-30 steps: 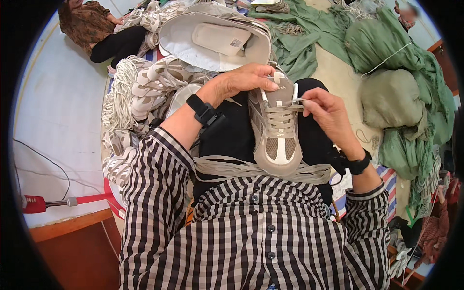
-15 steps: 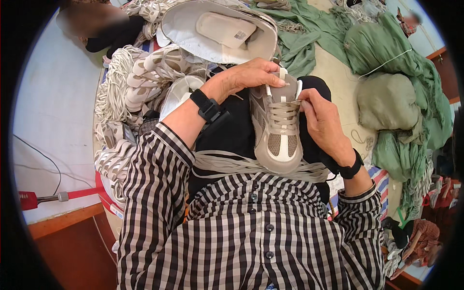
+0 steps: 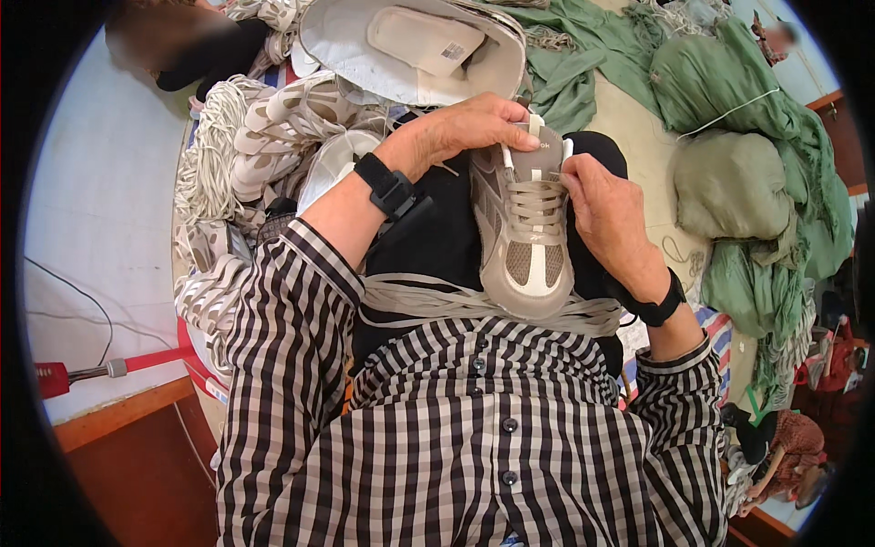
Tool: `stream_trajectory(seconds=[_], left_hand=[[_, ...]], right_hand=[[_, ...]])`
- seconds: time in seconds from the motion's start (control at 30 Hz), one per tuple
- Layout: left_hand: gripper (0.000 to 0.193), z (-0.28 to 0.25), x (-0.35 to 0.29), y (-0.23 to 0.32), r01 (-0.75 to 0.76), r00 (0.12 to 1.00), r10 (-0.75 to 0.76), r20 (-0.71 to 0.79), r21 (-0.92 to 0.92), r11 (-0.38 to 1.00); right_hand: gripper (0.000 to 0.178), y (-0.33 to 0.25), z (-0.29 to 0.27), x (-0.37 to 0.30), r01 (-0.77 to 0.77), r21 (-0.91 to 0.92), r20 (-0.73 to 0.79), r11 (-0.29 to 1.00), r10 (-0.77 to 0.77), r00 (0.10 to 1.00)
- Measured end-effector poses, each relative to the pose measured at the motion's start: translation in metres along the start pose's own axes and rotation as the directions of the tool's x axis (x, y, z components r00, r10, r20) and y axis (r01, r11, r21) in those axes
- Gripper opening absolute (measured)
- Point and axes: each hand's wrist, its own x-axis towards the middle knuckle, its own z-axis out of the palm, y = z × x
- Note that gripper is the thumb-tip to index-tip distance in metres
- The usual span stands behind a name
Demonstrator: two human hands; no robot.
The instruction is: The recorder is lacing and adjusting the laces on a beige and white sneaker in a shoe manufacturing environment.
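Observation:
A beige and white sneaker (image 3: 526, 260) rests on my lap with its toe toward me. My left hand (image 3: 478, 128) grips its collar, the thumb pressed on the tongue (image 3: 536, 160). Flat beige shoelaces (image 3: 536, 205) cross the front of the shoe in several rows. At the upper eyelets on the right side, my right hand (image 3: 603, 202) pinches a lace, with fingertips close to the tongue. A bundle of loose flat laces (image 3: 428, 305) lies across my lap under the toe.
Beyond my knees stands a white-lined open container (image 3: 337, 55) holding a pale insole-shaped piece. Stacked sneakers (image 3: 283, 128) and a hank of laces (image 3: 214, 146) are at the left. Green cloth bundles (image 3: 729, 187) lie on the right. Another person sits at the far left.
My right fingertips have moved slightly up and left, nearer the tongue, still pinching the lace. The shoe has shifted only a little, with my left hand still on it.

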Motion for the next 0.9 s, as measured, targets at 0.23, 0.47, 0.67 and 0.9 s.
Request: stream_trajectory(seconds=[0.23,0.47,0.67,0.9], left_hand=[[0.033,0.001,0.002,0.001,-0.024,1.000,0.024,-0.007,0.001,1.000],[0.027,0.001,0.004,-0.004,-0.007,1.000,0.007,-0.029,0.005,1.000],[0.027,0.003,0.003,-0.001,-0.024,0.999,0.024,-0.021,-0.017,1.000],[0.024,0.004,0.003,-0.007,-0.015,0.999,0.014,-0.048,-0.019,1.000]], right_hand=[[0.008,0.000,0.002,0.004,0.024,-0.065,0.073,0.998,-0.019,0.997],[0.007,0.001,-0.006,0.013,0.043,0.103,0.146,0.994,-0.057,0.988],[0.007,-0.005,-0.002,0.024,0.060,0.184,0.146,0.981,-0.088,0.985],[0.012,-0.012,-0.012,0.016,0.096,0.051,0.113,0.994,-0.101,0.988]])
